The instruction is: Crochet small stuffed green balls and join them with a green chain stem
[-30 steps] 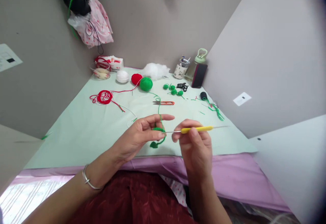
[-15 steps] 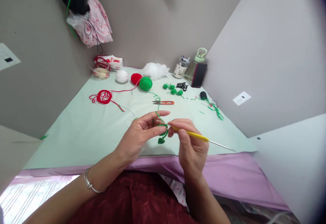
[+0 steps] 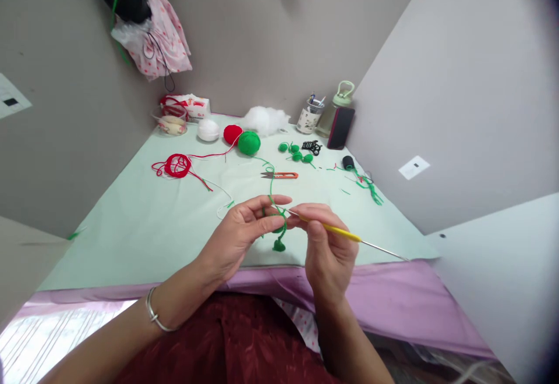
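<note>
My left hand [image 3: 244, 224] pinches a small green crochet piece [image 3: 279, 245] between thumb and fingers, and part of it dangles below the thumb. Green yarn runs over the raised index finger and back to a green yarn ball [image 3: 249, 143]. In my right hand [image 3: 329, 244] is a crochet hook [image 3: 338, 231] with a yellow handle, gripped like a pen. Its thin metal tip points left, at the yarn by my left fingers. The other metal end sticks out to the right. Thread snips [image 3: 280, 175] with orange handles lie just beyond my hands.
Behind sit a red yarn ball [image 3: 233, 134], a white yarn ball [image 3: 208, 130], white stuffing [image 3: 265, 120], a pen holder [image 3: 310, 117], a bottle [image 3: 343, 99] and a phone [image 3: 341, 128]. Small green pieces [image 3: 297, 156] and a black thread spool [image 3: 348, 163] lie right; red yarn [image 3: 177, 166] lies left.
The hook tip has shifted slightly right and now meets the yarn closer to the crochet piece. The dangling green part hangs slightly lower and further right. Both hands keep their hold.
</note>
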Motion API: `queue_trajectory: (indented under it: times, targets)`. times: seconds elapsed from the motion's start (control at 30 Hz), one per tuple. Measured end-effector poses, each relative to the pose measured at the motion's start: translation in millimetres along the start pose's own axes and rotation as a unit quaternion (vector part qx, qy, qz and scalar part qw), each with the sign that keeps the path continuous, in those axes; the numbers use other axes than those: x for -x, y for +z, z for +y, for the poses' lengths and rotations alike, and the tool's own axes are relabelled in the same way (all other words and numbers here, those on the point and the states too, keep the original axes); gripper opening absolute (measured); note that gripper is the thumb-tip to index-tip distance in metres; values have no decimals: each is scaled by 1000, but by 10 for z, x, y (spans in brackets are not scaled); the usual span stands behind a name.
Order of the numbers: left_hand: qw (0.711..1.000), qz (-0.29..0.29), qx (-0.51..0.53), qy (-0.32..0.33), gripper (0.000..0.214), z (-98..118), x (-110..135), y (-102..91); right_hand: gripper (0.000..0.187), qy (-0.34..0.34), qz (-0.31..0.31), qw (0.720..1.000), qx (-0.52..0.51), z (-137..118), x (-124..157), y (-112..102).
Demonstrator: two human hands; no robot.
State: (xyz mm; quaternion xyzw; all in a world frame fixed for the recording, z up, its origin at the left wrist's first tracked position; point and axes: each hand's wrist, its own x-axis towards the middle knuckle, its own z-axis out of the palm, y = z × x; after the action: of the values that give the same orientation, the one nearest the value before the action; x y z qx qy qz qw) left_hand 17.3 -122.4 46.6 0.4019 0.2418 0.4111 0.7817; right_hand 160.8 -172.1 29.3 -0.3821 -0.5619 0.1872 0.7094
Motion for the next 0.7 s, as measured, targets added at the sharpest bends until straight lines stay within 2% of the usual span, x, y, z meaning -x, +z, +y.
queue_trajectory:
  times: [0.33,0.5,0.7]
  targets:
    - [1000,22,-2,-9,28,12,7,-14,22,47,11,997,-58,-1,20,-23]
    - [1000,26,3,-7,24,25,1,-15,22,16,44,998,-33,-1,22,-26]
    - [999,0,40,-7,12,16,-20,-42,21,-50,71,996,37,2,29,-24]
